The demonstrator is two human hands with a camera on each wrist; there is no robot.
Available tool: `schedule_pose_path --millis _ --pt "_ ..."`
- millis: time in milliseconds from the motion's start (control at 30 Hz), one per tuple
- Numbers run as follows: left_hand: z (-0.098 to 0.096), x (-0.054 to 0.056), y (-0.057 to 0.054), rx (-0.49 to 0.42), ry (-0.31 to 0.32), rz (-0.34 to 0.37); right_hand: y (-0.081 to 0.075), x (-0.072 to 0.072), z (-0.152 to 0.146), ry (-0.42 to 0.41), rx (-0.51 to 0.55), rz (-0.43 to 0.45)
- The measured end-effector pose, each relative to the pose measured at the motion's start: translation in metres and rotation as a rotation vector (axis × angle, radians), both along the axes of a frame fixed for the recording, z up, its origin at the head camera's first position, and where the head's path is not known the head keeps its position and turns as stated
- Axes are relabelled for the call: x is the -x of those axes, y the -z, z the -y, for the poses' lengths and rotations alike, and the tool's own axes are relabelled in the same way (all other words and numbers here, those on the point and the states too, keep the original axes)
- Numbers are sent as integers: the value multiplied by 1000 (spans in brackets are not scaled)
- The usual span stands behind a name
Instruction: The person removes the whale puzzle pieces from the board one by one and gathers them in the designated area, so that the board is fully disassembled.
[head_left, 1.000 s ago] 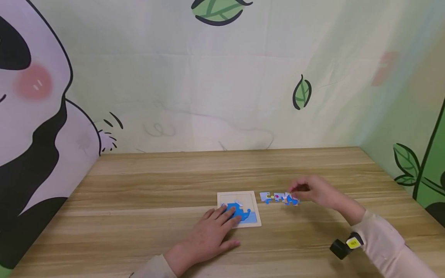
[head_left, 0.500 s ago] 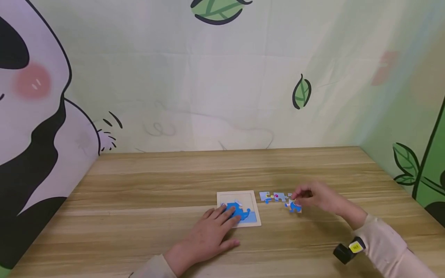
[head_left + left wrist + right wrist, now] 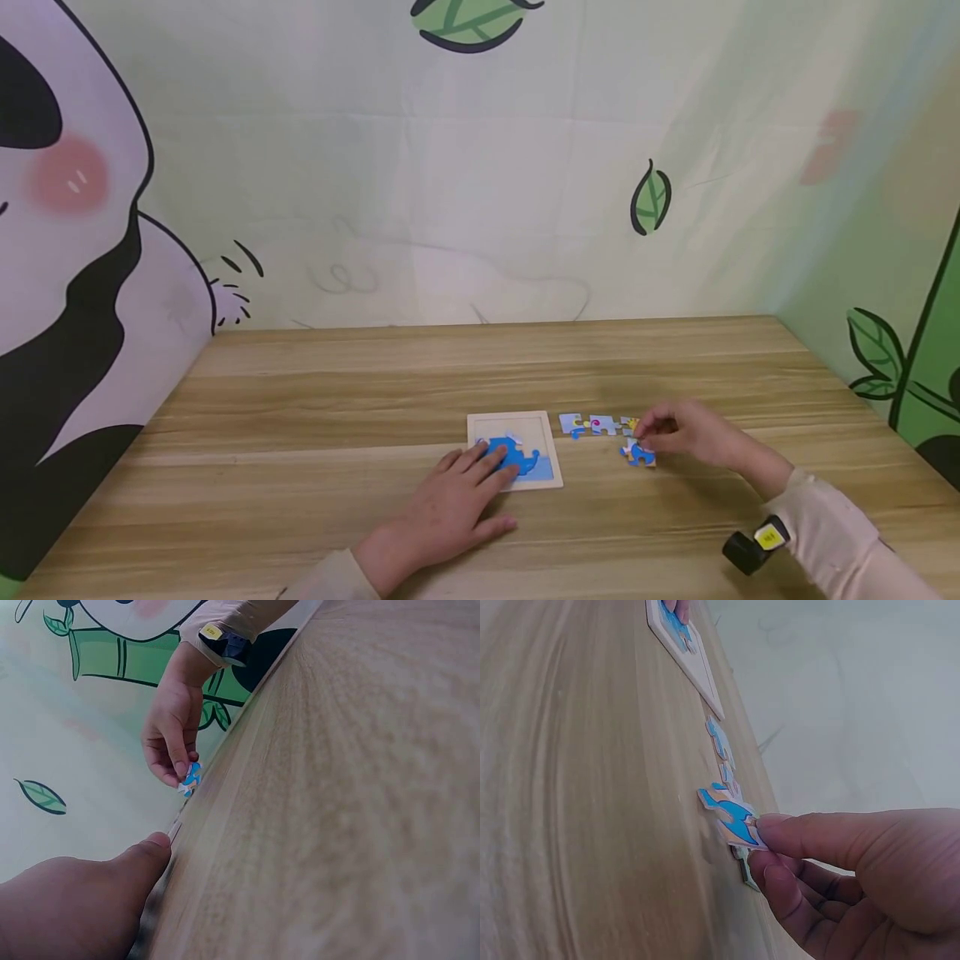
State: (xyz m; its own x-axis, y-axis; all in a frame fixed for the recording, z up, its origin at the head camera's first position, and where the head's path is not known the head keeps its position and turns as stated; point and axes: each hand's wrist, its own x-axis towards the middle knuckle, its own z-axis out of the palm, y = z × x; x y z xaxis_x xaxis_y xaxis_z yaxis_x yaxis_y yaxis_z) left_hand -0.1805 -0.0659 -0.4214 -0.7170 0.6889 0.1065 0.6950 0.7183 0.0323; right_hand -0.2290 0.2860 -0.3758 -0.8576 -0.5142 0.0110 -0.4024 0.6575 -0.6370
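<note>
At lower centre, the square pale-wood puzzle tray [image 3: 528,429] looks part filled, its upper area bare, the left hand [image 3: 453,504] flat over one corner; rightward, the right hand's [image 3: 687,433] grip pinches a blue-and-orange jigsaw piece [image 3: 638,455] (loose pale-blue jigsaw pieces [image 3: 602,425] seem left too).

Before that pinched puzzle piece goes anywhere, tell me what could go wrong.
The right hand pinches the puzzle piece at one end only, so it might twist or slip.

The piece is close to the row of loose pieces, so a low sweep could knock them out of line.

The left hand rests partly over the blue picture in the frame; an uneven push might shift either.
</note>
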Motion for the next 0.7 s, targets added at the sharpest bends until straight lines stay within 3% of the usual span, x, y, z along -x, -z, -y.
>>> schedule_pose_path --millis 300,700 --pt "1 -1 -1 11 2 -1 5 2 3 2 -15 -31" --pt "1 -1 -1 7 0 -1 7 2 7 42 -17 9"
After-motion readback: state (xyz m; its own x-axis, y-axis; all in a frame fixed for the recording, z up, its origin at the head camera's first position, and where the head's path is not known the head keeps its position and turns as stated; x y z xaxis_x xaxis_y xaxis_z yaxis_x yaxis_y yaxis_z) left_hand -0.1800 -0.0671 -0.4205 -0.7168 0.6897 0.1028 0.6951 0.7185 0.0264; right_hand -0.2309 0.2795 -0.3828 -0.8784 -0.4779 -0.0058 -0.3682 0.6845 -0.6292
